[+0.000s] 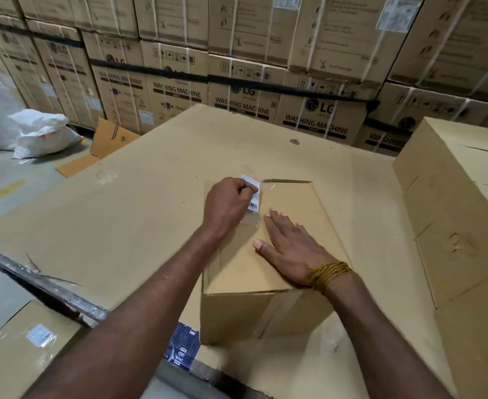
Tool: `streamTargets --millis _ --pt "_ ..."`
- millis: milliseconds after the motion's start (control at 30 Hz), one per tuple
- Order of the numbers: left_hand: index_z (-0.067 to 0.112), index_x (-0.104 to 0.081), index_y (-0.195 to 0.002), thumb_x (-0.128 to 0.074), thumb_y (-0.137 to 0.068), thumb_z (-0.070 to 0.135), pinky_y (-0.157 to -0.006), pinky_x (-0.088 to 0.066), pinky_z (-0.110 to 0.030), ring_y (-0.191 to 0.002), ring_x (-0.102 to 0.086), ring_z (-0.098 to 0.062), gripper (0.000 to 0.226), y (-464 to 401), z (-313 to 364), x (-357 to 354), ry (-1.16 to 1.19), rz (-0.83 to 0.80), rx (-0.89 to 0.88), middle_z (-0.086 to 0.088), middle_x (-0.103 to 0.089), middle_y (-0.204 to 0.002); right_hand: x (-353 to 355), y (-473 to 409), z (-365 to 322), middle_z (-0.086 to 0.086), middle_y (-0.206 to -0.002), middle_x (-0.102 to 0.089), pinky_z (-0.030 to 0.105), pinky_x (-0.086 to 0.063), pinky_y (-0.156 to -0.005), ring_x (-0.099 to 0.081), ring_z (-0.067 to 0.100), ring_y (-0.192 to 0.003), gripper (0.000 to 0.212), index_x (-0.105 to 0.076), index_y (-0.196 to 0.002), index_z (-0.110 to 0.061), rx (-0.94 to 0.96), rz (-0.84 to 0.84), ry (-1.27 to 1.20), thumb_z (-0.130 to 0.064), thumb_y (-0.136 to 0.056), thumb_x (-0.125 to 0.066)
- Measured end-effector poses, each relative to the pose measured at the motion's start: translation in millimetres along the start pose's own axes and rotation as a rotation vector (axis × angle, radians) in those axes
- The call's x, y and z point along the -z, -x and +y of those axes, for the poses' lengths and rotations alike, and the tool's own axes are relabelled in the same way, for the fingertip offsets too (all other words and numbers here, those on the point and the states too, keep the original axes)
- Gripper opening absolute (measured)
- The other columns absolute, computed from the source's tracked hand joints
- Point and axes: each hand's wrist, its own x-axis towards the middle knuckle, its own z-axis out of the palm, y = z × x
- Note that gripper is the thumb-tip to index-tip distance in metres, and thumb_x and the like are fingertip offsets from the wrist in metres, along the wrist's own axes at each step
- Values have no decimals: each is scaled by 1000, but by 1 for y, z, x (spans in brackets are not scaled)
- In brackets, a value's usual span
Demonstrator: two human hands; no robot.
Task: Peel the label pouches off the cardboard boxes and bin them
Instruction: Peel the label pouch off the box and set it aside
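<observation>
Looking down from the head camera: a small cardboard box sits on a broad cardboard sheet that serves as the work surface. The left hand is at the box's far left corner, fingers curled in, pinching a clear label pouch with a white barcode slip inside. The pouch's upper end is lifted off the box top; its lower clear end lies by the box surface, and whether it is stuck there cannot be told. The right hand lies flat on the box top just beside the pouch, fingers straight and slightly spread, pressing down and holding nothing. A yellow cord band is wrapped around the right wrist.

To the right, a taller cardboard box stands on the sheet, apart from the small one. At lower left, another box with a clear pouch and white label on its top sits below the sheet's edge. White sacks lie on the floor at left. Behind, a wall of stacked washing machine cartons, strapped with white and black bands.
</observation>
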Motion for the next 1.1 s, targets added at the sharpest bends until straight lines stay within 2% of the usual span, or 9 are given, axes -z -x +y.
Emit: streamTargets --millis 67,167,233,367,533,667,767,933,1100 --pt "22 -79 -99 -54 -92 16 -65 -42 -28 -77 -63 -14 27 0 -1 1 -9 -16 3 1 -75 -97 -3 5 -2 -3 -163 22 33 7 -123 15 13 -151 75 12 -157 -22 17 17 14 -63 -100 -14" --pt "22 -78 -102 -56 -90 15 -62 -42 -28 -70 -62 -16 27 -1 -3 1 -5 -52 -3 0 -75 -94 -16 39 -8 -13 -158 30 24 14 -116 22 3 -146 73 17 -156 -27 48 18 10 -64 -99 -11" --pt "23 -78 -105 -58 -88 15 -66 -44 -28 -77 -64 -17 27 -2 -3 2 -11 -74 -6 0 -74 -96 -18 52 -8 -16 -156 31 22 15 -113 23 -2 -142 72 19 -155 -29 51 5 9 -63 -98 -10" --pt "24 -76 -112 -60 -85 15 -71 -45 -26 -91 -66 -14 32 -3 -3 0 -26 -93 -40 5 -73 -112 -2 18 -1 -10 -163 22 30 7 -121 15 7 -150 73 11 -158 -25 0 -28 -26 -63 -99 -12" --pt "26 -78 -101 -57 -83 17 -52 -38 -15 -55 -54 2 29 -1 -5 7 125 -33 16 6 -73 -91 -1 14 -13 -5 -164 21 30 5 -122 13 10 -151 78 10 -158 -22 -7 2 -40 -66 -98 -14" --pt "25 -78 -100 -57 -85 11 -52 -37 -14 -51 -52 4 29 1 -5 7 175 -35 45 11 -68 -84 -11 65 -19 -18 -157 30 23 10 -118 22 -1 -146 77 18 -155 -30 46 -36 -49 -69 -93 -8" --pt "26 -79 -101 -58 -86 13 -59 -41 -18 -59 -55 4 29 -1 -6 6 168 -55 33 9 -74 -94 -3 59 -15 -19 -157 27 24 9 -119 18 -1 -147 76 16 -155 -31 9 -86 -39 -68 -93 -9" --pt "23 -78 -104 -55 -88 12 -61 -42 -15 -72 -60 2 31 -2 -4 4 134 -64 7 9 -75 -104 4 -3 -13 -3 -165 18 34 5 -123 12 12 -152 76 9 -158 -21 -35 0 -23 -64 -99 -15" --pt "22 -78 -105 -54 -87 10 -65 -43 -17 -82 -63 -6 33 -3 -6 6 162 -59 18 6 -74 -111 -8 33 -21 -11 -158 31 26 10 -120 22 4 -147 77 18 -155 -26 46 -21 -19 -67 -96 -12"
